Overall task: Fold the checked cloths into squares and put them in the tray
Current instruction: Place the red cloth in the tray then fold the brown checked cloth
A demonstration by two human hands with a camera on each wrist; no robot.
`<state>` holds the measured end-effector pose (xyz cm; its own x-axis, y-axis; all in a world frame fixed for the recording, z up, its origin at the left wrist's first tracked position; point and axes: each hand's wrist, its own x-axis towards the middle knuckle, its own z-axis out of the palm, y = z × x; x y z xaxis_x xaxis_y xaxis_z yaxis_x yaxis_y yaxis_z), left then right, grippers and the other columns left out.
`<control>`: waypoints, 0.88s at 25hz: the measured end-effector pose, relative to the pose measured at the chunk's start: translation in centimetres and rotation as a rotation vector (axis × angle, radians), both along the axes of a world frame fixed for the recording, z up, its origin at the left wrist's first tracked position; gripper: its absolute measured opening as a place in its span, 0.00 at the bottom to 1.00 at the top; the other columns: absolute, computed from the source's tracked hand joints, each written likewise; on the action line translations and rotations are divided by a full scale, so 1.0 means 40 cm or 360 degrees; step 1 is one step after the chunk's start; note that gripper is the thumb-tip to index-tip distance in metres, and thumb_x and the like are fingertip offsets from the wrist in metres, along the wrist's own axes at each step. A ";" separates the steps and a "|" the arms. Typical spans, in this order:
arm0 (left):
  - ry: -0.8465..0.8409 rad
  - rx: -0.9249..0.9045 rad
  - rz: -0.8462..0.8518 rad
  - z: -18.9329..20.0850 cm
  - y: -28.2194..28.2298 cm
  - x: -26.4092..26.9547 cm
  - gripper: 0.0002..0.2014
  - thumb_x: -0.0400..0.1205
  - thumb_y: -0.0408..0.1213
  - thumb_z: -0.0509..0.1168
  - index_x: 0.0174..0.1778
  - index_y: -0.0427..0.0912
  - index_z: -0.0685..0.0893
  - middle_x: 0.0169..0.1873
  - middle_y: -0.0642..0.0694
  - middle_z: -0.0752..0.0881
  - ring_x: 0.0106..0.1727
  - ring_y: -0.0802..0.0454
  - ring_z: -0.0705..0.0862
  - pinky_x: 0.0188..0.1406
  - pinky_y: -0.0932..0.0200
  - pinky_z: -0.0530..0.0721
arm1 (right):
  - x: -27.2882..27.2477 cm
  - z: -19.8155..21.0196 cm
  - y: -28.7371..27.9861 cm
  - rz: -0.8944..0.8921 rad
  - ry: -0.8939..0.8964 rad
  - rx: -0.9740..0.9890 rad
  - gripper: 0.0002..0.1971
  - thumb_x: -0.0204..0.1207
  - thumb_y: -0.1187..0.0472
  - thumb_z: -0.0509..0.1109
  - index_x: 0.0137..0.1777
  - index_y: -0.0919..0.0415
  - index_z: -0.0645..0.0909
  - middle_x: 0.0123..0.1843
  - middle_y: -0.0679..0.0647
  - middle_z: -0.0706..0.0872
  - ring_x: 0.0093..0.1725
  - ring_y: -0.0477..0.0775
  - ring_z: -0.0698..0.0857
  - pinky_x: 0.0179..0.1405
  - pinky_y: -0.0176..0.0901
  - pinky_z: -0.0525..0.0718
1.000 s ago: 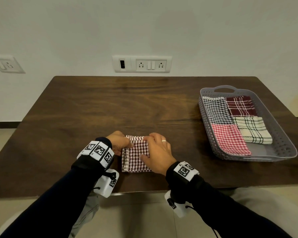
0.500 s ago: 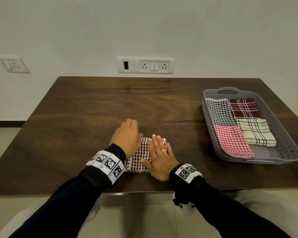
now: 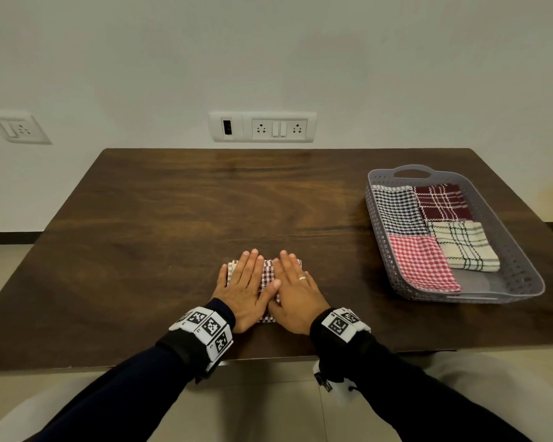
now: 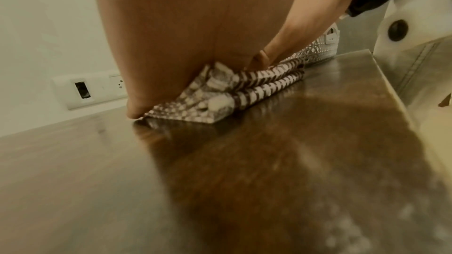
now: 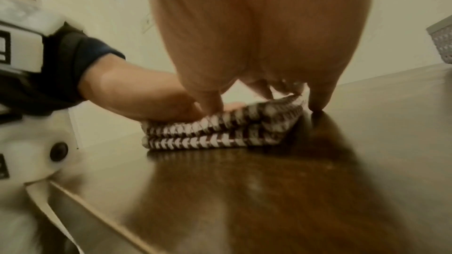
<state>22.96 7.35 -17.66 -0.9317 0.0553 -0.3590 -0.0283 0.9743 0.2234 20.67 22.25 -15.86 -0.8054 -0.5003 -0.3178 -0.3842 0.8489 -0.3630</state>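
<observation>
A folded brown-and-white checked cloth (image 3: 268, 275) lies near the front edge of the wooden table (image 3: 173, 224). My left hand (image 3: 244, 287) lies flat on its left half, fingers straight. Beside it my right hand (image 3: 296, 290) presses flat on the right half, a ring on one finger. Most of the cloth is hidden under both palms. The wrist views show the stacked folded layers of the cloth (image 4: 244, 86) (image 5: 220, 132) under the palms. The grey perforated tray (image 3: 521, 275) stands at the right with several folded checked cloths inside.
In the tray lie a black-and-white cloth (image 3: 396, 212), a maroon one (image 3: 441, 200), a cream one (image 3: 463, 245) and a red one (image 3: 422, 263). Wall sockets (image 3: 262, 127) sit behind the table. The table's front edge runs just under my wrists.
Both hands let go of the cloth's edges and flattened. The left hand came down from left of the cloth onto it, so both palms now press the fold side by side.
</observation>
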 end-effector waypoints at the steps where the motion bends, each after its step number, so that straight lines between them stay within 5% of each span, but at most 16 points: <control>1: -0.0013 0.0004 0.0017 0.001 0.003 -0.004 0.64 0.53 0.75 0.05 0.86 0.46 0.33 0.85 0.52 0.29 0.85 0.55 0.29 0.84 0.40 0.33 | -0.002 0.015 0.004 -0.0171 0.0038 -0.0087 0.41 0.82 0.49 0.63 0.87 0.61 0.46 0.89 0.60 0.41 0.87 0.62 0.43 0.84 0.57 0.53; 4: -0.0018 -0.0016 0.0033 -0.007 0.006 -0.003 0.65 0.52 0.76 0.05 0.86 0.46 0.33 0.85 0.51 0.30 0.85 0.54 0.30 0.84 0.39 0.34 | -0.018 0.039 0.021 -0.0646 -0.0059 -0.0138 0.37 0.77 0.48 0.71 0.79 0.63 0.61 0.79 0.64 0.65 0.78 0.66 0.68 0.72 0.55 0.74; 8: -0.0092 -0.0074 0.0018 -0.001 0.007 -0.006 0.58 0.62 0.75 0.11 0.86 0.44 0.33 0.86 0.49 0.31 0.86 0.52 0.31 0.84 0.38 0.34 | -0.041 0.024 0.021 -0.0947 -0.0480 -0.0367 0.28 0.71 0.50 0.78 0.67 0.62 0.75 0.66 0.59 0.82 0.64 0.59 0.84 0.56 0.48 0.84; 10: -0.0134 -0.0123 0.0035 0.034 0.008 -0.014 0.45 0.80 0.71 0.33 0.87 0.44 0.37 0.87 0.47 0.38 0.87 0.49 0.36 0.84 0.35 0.37 | -0.058 0.020 0.021 -0.0928 -0.0495 -0.0532 0.14 0.69 0.56 0.79 0.51 0.59 0.82 0.55 0.58 0.88 0.55 0.57 0.88 0.52 0.50 0.88; 12: -0.0132 -0.0028 0.0072 0.087 0.004 -0.042 0.44 0.84 0.62 0.57 0.88 0.44 0.44 0.87 0.45 0.50 0.88 0.46 0.48 0.84 0.34 0.42 | -0.070 0.046 0.027 -0.0839 -0.0522 -0.0730 0.08 0.67 0.60 0.77 0.44 0.57 0.82 0.49 0.57 0.90 0.50 0.57 0.90 0.54 0.58 0.89; 14: -0.0068 0.0275 0.0162 0.157 -0.012 -0.067 0.44 0.78 0.57 0.71 0.85 0.45 0.58 0.81 0.45 0.67 0.82 0.45 0.65 0.84 0.37 0.57 | -0.080 0.101 0.043 -0.0659 -0.0506 -0.0864 0.09 0.68 0.62 0.78 0.46 0.53 0.83 0.49 0.55 0.91 0.49 0.54 0.90 0.57 0.60 0.88; 16: -0.0005 0.0881 0.0266 0.220 -0.034 -0.078 0.35 0.73 0.46 0.79 0.74 0.44 0.73 0.66 0.49 0.83 0.66 0.52 0.83 0.73 0.43 0.77 | -0.091 0.173 0.073 -0.0465 -0.0486 -0.1003 0.10 0.72 0.67 0.78 0.50 0.56 0.84 0.50 0.58 0.91 0.48 0.53 0.90 0.57 0.56 0.87; 18: 0.0019 0.1373 0.0290 0.263 -0.033 -0.080 0.26 0.73 0.38 0.79 0.66 0.42 0.81 0.55 0.48 0.90 0.56 0.56 0.89 0.64 0.50 0.85 | -0.103 0.242 0.117 -0.0427 -0.0426 -0.1189 0.13 0.72 0.69 0.79 0.56 0.62 0.85 0.53 0.59 0.92 0.52 0.56 0.91 0.57 0.51 0.88; 22: 0.0096 0.1947 0.0415 0.296 0.034 -0.078 0.24 0.74 0.39 0.73 0.67 0.41 0.81 0.58 0.44 0.91 0.59 0.49 0.90 0.60 0.52 0.87 | -0.120 0.293 0.184 -0.0813 -0.0423 -0.1776 0.24 0.71 0.64 0.81 0.65 0.59 0.78 0.58 0.59 0.90 0.55 0.58 0.91 0.58 0.56 0.89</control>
<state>19.83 8.72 -5.81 -0.9782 0.1336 -0.1591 -0.1472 0.0945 0.9846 15.86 29.62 -4.14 -0.9624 -0.2508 -0.1046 0.0925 0.0597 -0.9939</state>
